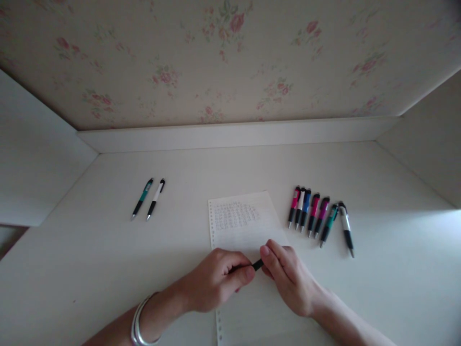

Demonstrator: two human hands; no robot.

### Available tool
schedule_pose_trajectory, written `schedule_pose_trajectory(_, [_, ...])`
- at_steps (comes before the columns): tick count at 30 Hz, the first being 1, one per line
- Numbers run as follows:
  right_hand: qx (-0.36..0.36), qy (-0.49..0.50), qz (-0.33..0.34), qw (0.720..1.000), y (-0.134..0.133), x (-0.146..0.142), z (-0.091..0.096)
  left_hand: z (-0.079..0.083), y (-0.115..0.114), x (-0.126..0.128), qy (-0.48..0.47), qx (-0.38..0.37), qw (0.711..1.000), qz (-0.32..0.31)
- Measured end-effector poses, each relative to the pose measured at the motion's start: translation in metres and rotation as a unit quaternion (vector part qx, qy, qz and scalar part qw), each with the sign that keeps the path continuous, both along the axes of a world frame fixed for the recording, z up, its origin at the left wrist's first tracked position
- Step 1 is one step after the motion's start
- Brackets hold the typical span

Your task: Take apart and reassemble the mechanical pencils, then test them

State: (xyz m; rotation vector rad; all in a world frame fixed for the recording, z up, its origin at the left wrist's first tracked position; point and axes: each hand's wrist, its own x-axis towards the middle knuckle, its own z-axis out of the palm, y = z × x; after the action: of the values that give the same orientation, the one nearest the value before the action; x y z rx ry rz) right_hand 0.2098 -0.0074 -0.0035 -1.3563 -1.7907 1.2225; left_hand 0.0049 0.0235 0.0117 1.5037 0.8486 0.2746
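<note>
Both hands meet over a sheet of lined, hole-edged paper (248, 240) that has handwriting on its upper part. My left hand (225, 278) is closed on a pen (258, 265), its thumb and fingers pinching one end. Only a short black stretch of the pen shows between the hands. My right hand (284, 274) grips the other end, fingers curled round it, so that end and the pen's body colour are hidden.
Two pens, one teal (143, 198) and one white (156, 199), lie at the left on the white desk (108, 269). Several coloured pens (314, 214) lie side by side at the right, with a white pen (346, 228) at the row's end. A flowered wall (230, 72) rises behind.
</note>
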Motion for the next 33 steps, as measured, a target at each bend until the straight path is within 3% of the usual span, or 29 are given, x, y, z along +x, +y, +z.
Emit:
schedule_pose_trajectory(5, [0.033, -0.006, 0.014, 0.999, -0.001, 0.005, -0.004, -0.001, 0.002, -0.002, -0.021, -0.074, 0.997, 0.02])
schedule_pose_trajectory(10, [-0.02, 0.076, -0.002, 0.997, 0.001, 0.01, -0.008, -0.004, 0.004, -0.002, -0.039, -0.122, 0.989, 0.075])
schedule_pose_trajectory(13, [-0.051, 0.13, -0.023, 0.99, 0.004, 0.011, -0.007, -0.004, 0.004, -0.002, -0.035, -0.112, 0.99, 0.076])
schedule_pose_trajectory(20, [-0.064, 0.109, -0.038, 0.991, 0.012, 0.012, -0.004, -0.005, 0.002, -0.001, -0.024, -0.077, 0.994, 0.068])
schedule_pose_trajectory(26, [-0.115, 0.205, -0.04, 0.971, 0.011, 0.013, -0.004, -0.005, 0.002, -0.001, -0.025, -0.068, 0.995, 0.072])
schedule_pose_trajectory(33, [-0.094, 0.149, -0.049, 0.983, 0.015, 0.012, -0.005, -0.006, 0.0, 0.0, -0.015, -0.065, 0.996, 0.066])
